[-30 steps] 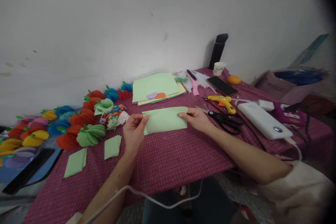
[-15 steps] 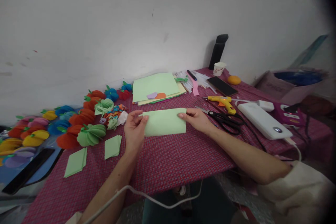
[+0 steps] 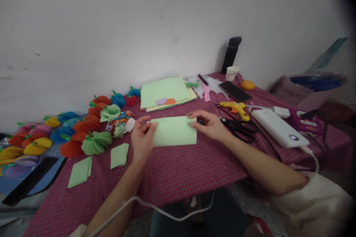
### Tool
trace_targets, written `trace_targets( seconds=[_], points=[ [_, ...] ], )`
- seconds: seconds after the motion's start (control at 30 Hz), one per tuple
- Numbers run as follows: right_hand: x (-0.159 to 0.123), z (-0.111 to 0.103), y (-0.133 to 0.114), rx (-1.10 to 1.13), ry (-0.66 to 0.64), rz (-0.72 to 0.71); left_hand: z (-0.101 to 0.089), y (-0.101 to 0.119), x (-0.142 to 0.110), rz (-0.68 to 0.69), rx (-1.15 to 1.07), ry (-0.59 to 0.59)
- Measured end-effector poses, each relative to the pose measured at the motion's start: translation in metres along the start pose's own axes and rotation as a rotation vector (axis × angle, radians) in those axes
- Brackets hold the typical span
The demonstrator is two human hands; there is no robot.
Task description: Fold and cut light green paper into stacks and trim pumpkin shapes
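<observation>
A light green sheet of paper is held up a little above the checked tablecloth. My left hand pinches its left edge, thumb in front and fingers behind. At the upper right corner is my right hand, its thumb on the front face and its index finger at the top edge. Two small stacks of light green paper, a nearer stack and another stack, lie to the left of the sheet. Black-handled scissors rest just beyond my right hand.
Colourful paper pumpkins crowd the left side by paper scraps. Coloured sheets lie at the back. On the right are a yellow glue gun, a phone, a white power bank, a paper cup and a black bottle.
The paper has come slightly lower and nearer, its front face flattening into view. My right hand has shifted its grip, the index finger rising to the top edge. The left hand keeps its pinch.
</observation>
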State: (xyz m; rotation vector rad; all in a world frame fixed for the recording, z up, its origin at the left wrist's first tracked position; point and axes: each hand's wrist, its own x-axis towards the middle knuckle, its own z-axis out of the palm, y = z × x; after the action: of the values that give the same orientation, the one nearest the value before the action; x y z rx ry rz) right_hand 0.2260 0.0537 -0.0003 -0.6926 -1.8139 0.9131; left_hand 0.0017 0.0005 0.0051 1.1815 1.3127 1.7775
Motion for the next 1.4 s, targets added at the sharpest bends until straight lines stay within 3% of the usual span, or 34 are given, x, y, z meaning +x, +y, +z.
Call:
trace_targets(
  seconds=[0.13,0.43,0.83,1.1,1.27,1.4],
  points=[
    [-0.001,-0.001,0.0,-0.067,-0.008,0.019,0.0,0.001,0.0,0.01,-0.002,0.005],
    [0.003,-0.002,0.009,0.154,0.035,0.118,-0.001,0.003,0.001,0.061,0.012,0.025],
    [0.0,-0.009,-0.003,-0.129,-0.02,-0.036,-0.001,0.003,0.0,0.062,0.013,0.029],
    [0.0,-0.009,0.002,0.01,-0.015,0.036,-0.001,0.004,0.0,0.063,-0.001,0.02],
    [0.001,-0.011,0.0,-0.045,-0.076,-0.016,0.0,0.005,-0.001,0.08,0.017,0.009],
    [0.001,-0.009,0.001,0.096,-0.073,0.049,-0.001,0.005,-0.001,0.084,0.011,0.028]
  ],
)
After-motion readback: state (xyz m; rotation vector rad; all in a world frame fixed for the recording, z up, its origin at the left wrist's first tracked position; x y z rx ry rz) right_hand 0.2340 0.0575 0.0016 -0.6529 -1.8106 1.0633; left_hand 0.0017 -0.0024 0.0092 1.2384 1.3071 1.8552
